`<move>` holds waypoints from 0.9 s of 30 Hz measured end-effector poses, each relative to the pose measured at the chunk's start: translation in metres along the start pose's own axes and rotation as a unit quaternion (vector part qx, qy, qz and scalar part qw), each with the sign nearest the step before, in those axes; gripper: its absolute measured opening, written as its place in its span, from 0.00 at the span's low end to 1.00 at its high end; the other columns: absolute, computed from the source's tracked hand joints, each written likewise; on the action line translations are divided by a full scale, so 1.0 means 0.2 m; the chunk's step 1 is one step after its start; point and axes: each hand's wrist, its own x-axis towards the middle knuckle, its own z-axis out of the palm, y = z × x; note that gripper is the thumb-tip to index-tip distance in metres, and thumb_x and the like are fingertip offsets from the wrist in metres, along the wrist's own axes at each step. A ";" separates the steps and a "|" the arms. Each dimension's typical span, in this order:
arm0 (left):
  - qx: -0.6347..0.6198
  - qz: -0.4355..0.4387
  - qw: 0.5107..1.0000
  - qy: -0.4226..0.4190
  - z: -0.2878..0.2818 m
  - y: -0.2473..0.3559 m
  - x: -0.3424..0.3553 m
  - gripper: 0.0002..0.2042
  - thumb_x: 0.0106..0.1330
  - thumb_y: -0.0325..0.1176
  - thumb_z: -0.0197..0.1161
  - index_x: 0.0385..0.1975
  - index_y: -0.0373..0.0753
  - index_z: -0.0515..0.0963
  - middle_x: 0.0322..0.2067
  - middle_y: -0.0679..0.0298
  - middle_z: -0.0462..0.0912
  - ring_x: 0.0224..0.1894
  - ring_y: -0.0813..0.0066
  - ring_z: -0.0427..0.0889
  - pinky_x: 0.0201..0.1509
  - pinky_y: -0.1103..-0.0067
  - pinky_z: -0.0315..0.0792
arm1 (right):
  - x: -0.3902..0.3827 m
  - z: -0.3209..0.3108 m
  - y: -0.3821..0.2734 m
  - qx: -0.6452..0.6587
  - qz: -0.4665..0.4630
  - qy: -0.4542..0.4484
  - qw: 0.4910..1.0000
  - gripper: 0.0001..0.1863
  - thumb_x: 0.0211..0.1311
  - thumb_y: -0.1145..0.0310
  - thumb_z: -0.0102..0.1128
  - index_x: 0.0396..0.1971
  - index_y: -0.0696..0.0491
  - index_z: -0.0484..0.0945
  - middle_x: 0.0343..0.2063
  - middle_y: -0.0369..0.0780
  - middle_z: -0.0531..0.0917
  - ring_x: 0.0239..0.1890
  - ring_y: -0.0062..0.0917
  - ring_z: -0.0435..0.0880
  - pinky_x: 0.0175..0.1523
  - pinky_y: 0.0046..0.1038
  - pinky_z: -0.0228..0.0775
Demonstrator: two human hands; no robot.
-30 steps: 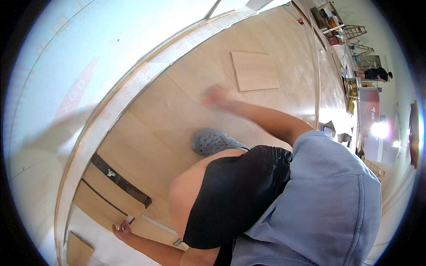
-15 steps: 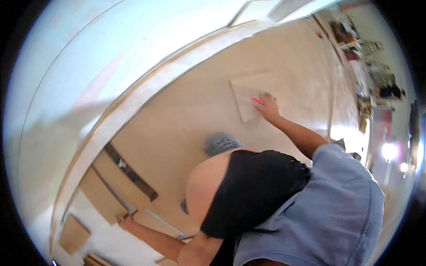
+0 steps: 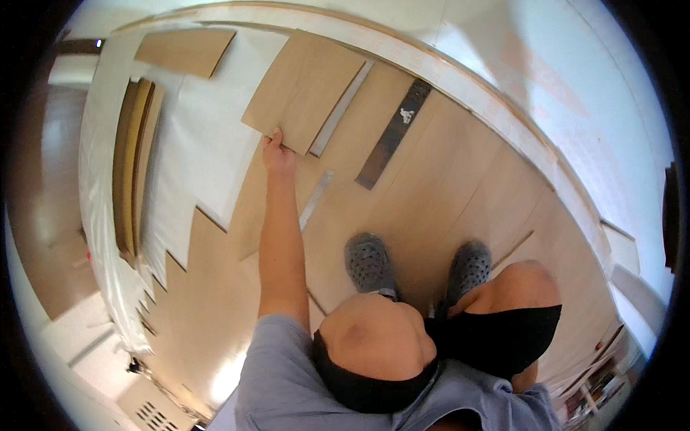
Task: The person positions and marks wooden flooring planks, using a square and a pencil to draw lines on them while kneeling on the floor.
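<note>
My left hand is closed on the lower-left corner of a light wooden plank piece, thumb on top. The piece lies at the edge of the laid plank floor, beside the white underlay. A pale metal strip runs along its right side. Further right lies a dark flat metal bar with a white patch. A thin pale strip lies just right of my left forearm. My right hand is out of view.
A short loose board and several stacked planks rest on the underlay at the left. A wall with a pale base strip curves along the upper right. My feet in grey clogs are planted on the planks below.
The view has swung round to the left side, where my left hand is. My right hand, earlier reaching with a red object toward a square board, has left the view.
</note>
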 end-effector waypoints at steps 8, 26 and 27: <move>0.034 0.045 0.996 0.072 -0.52 0.28 -0.34 0.13 0.74 0.28 0.56 0.55 0.33 0.74 0.53 0.62 0.80 0.56 0.71 0.78 0.62 0.74 0.74 | 0.32 -0.33 -0.09 0.178 -0.018 -0.091 0.980 0.17 0.68 0.60 0.60 0.51 0.54 0.78 0.44 0.36 0.77 0.46 0.26 0.74 0.51 0.28 0.66; 0.138 0.070 0.917 0.368 -1.47 0.46 -0.42 0.18 0.71 0.33 0.59 0.58 0.34 0.72 0.53 0.56 0.78 0.54 0.62 0.78 0.61 0.67 0.72 | -0.42 -0.68 -3.09 0.168 -0.432 -0.330 0.822 0.27 0.67 0.54 0.61 0.59 0.57 0.75 0.45 0.37 0.82 0.45 0.21 0.78 0.51 0.25 0.70; 0.221 0.039 0.887 0.404 -1.42 0.47 -0.43 0.19 0.70 0.34 0.59 0.58 0.35 0.73 0.55 0.56 0.77 0.56 0.61 0.76 0.62 0.66 0.71 | -0.48 -0.59 -3.24 0.171 -0.460 -0.366 0.791 0.26 0.67 0.55 0.61 0.59 0.56 0.75 0.44 0.38 0.83 0.46 0.23 0.78 0.53 0.28 0.70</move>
